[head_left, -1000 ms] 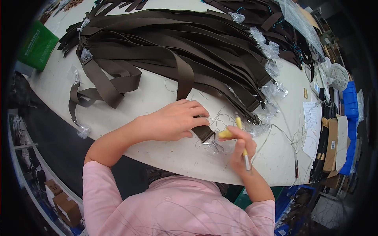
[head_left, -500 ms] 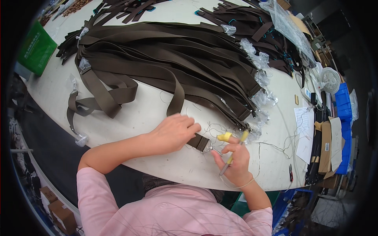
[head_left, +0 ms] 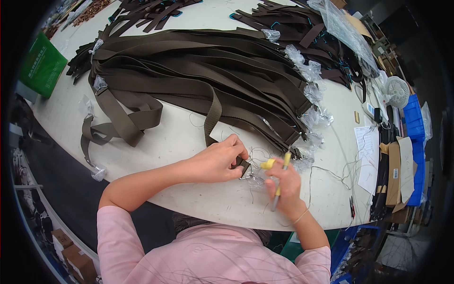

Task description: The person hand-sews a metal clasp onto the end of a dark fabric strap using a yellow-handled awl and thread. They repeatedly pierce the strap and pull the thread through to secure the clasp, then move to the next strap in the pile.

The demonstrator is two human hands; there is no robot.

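Observation:
My left hand (head_left: pixel 217 160) is closed around the end of a dark brown webbing strap (head_left: pixel 213 113), just above the table. A metal buckle (head_left: pixel 247 173) sticks out past my fingertips, with clear plastic wrap (head_left: pixel 257 181) beside it. To the right, my right hand (head_left: pixel 287 184) grips a slim yellow-and-grey pen-like tool (head_left: pixel 275 202). A yellow finger cover (head_left: pixel 267 164) sits on one of its fingers, a little apart from the buckle. Loose dark threads lie on the table around the strap end.
A large bundle of brown straps (head_left: pixel 189 57) spreads across the white table (head_left: pixel 189 203), its right ends wrapped in plastic. More straps with blue-edged hardware (head_left: pixel 326 42) lie behind. At the right are papers (head_left: pixel 366 156), a small fan (head_left: pixel 397 92) and snips (head_left: pixel 352 207); a green bag (head_left: pixel 42 66) stands left.
My left hand has slid right along the strap toward the buckle. My right hand has come away from the buckle, and its tool stands more upright.

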